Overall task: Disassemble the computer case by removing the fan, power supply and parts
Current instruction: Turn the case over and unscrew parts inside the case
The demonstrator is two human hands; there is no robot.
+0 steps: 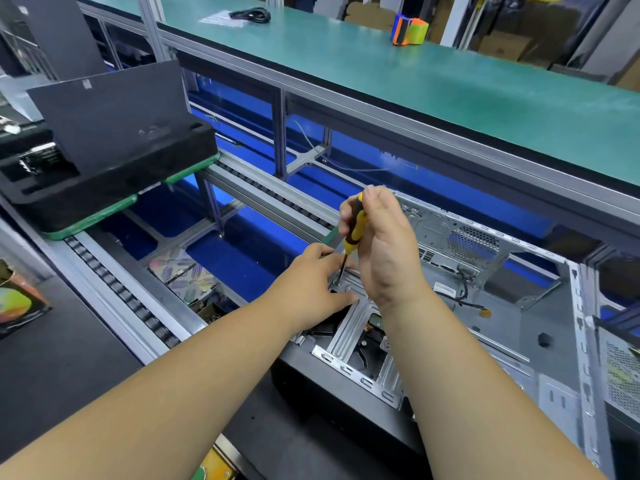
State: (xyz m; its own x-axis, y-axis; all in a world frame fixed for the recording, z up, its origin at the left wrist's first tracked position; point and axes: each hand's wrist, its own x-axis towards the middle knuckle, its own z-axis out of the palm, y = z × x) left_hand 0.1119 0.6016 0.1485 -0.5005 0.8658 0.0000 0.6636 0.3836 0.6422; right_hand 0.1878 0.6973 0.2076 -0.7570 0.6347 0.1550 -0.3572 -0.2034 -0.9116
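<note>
The right hand (381,244) is gripping the yellow screwdriver (354,227) with fingers curled round its handle, holding it nearly upright, tip on a screw (338,283) in the bracket (353,323) of the open computer case (519,306). The left hand (311,285) is pinching beside the screw; what it is pinching is hidden. Both forearms are reaching forward over the case, which is lying on its side.

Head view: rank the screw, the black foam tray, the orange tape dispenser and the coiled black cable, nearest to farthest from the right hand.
From the right hand:
1. Screw, just below-left, under the screwdriver tip.
2. Black foam tray, far left on the conveyor.
3. Orange tape dispenser, upper shelf, right.
4. Coiled black cable, upper shelf, left.
</note>
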